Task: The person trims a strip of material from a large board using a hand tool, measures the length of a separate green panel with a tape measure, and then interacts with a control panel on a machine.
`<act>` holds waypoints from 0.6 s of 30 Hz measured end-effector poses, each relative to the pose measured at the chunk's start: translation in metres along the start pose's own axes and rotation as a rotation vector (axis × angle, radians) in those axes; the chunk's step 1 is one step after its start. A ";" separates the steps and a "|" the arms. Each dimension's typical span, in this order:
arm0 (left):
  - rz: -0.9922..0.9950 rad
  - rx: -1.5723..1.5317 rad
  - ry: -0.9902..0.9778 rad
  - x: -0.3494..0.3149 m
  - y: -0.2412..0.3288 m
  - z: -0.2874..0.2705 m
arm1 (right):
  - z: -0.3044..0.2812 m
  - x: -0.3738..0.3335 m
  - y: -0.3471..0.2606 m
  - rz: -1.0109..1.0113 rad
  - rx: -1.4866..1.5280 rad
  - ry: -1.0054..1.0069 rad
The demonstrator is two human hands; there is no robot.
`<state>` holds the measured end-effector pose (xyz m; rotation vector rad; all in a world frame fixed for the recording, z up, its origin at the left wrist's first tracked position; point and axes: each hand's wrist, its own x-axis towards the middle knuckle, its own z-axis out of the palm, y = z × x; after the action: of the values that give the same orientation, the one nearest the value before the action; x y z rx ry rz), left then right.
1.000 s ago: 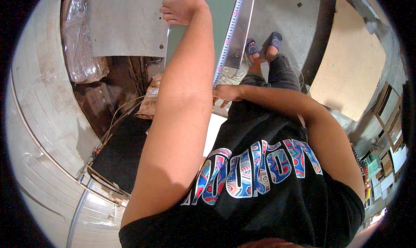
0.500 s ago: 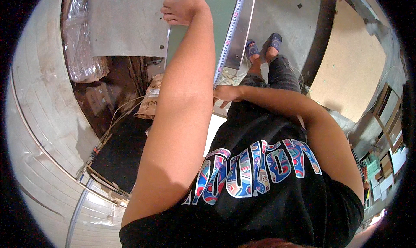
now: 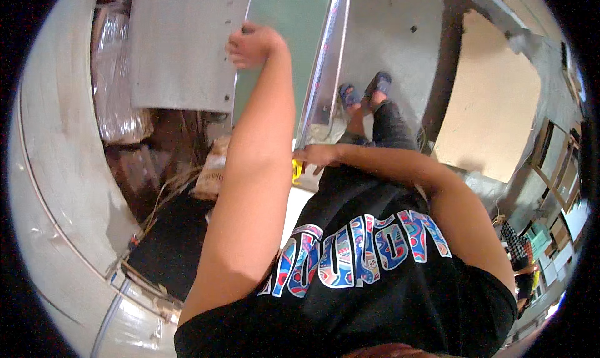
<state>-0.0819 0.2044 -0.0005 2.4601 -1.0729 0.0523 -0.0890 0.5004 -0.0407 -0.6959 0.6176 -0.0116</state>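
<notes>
- A bright yellow piece [image 3: 297, 171] now shows beside the right hand [image 3: 320, 155], at the near end of the flat green panel [image 3: 302, 33]; its fingers' grip I can't tell.
- White printed measuring tape [image 3: 320, 64] still lines the panel's right edge, seemingly undisturbed.
- Left hand [image 3: 254, 47] at its left edge, fingers too blurred to read.

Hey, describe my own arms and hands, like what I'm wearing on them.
Your left hand and right hand are bare, without gloves, and no watch shows at either wrist. The black sleeves are short, ending above the elbows. Blur hides whether there are rings.
</notes>
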 end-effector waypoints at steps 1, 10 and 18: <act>-0.006 0.008 -0.024 0.002 0.000 -0.004 | -0.004 -0.002 0.007 -0.041 -0.071 0.000; 0.034 0.030 -0.107 -0.004 0.000 -0.011 | -0.087 -0.129 0.028 -0.429 -0.818 0.468; 0.177 0.041 -0.159 0.036 -0.008 0.012 | -0.133 -0.210 0.012 -0.145 0.240 0.705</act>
<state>-0.0535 0.1796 -0.0065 2.4321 -1.3694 -0.0674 -0.3354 0.4744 -0.0164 -0.4908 1.2156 -0.4754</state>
